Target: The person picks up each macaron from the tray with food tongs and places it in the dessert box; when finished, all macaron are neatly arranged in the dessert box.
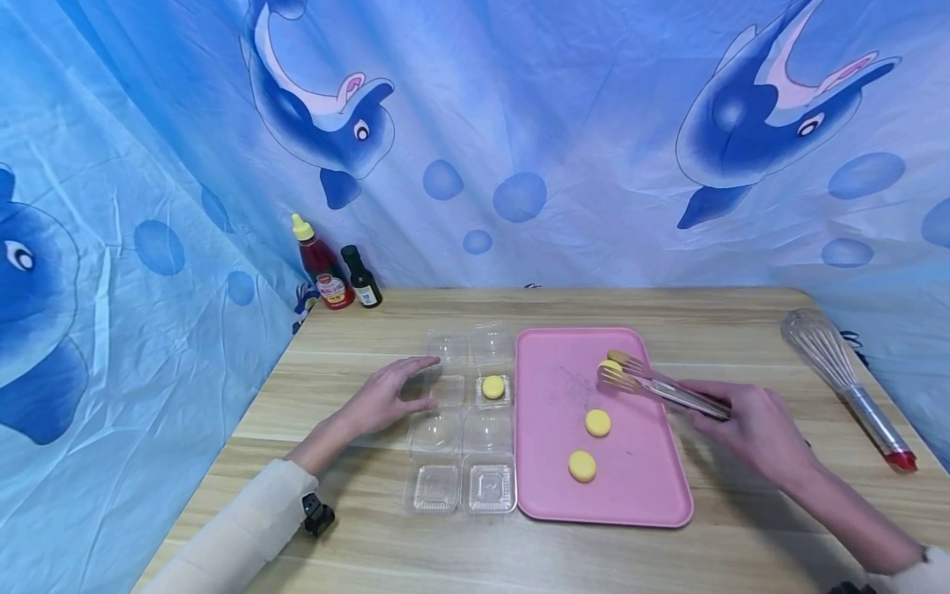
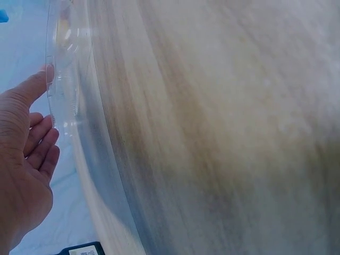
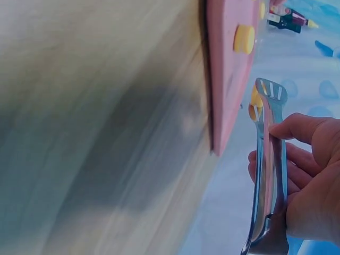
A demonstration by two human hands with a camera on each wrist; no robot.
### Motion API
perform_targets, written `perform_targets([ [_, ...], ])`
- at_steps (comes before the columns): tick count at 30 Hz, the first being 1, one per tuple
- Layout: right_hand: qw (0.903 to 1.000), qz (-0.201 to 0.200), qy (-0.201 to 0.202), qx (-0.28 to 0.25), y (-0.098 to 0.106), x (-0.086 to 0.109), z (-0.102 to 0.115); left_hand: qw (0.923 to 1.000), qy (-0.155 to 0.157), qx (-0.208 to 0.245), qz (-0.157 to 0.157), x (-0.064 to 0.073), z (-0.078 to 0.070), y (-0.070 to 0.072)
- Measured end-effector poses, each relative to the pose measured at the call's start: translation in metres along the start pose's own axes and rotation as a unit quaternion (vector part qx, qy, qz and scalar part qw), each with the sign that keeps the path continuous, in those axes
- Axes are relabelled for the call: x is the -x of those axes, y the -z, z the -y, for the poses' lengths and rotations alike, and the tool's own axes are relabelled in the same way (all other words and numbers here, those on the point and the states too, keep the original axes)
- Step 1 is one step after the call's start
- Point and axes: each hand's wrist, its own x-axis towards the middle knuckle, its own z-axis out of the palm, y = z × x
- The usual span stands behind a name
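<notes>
My right hand (image 1: 760,425) grips a pair of metal tongs (image 1: 686,398), thumb on one arm and fingers on the other. Their slotted ends stand either side of a yellow macaron-like disc (image 1: 610,369) over the pink tray (image 1: 538,495). Two more yellow discs lie on the tray, one (image 1: 597,422) midway and another (image 1: 582,466) nearer me. My left hand (image 1: 382,400), fingers extended and thumb apart, is at the left edge of the clear plastic boxes (image 1: 436,487). A yellow disc (image 1: 493,387) sits in one compartment of the right-hand column.
A red sauce bottle (image 1: 326,268) with a yellow cap and a small dark bottle (image 1: 362,280) stand at the table's back left. At the right edge lies a whisk (image 1: 846,384). A blue dolphin-print curtain (image 1: 564,124) hangs behind the wooden table (image 1: 356,536).
</notes>
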Motion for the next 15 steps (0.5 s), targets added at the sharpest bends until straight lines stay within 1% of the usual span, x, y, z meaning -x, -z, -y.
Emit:
perform_targets([
  [2, 0.9999, -0.005, 0.007, 0.007, -0.001, -0.004, 0.004, 1.0000, -0.001, -0.001, 0.000, 0.000, 0.000, 0.000],
  [7, 0.9998, 0.000, 0.019, 0.005, -0.006, -0.015, 0.015, 1.0000, 0.000, -0.004, -0.001, 0.000, -0.001, 0.000],
  [15, 0.9984, 0.025, 0.036, -0.035, -0.018, -0.032, 0.040, 1.0000, -0.002, -0.003, -0.001, 0.000, -0.005, 0.002],
])
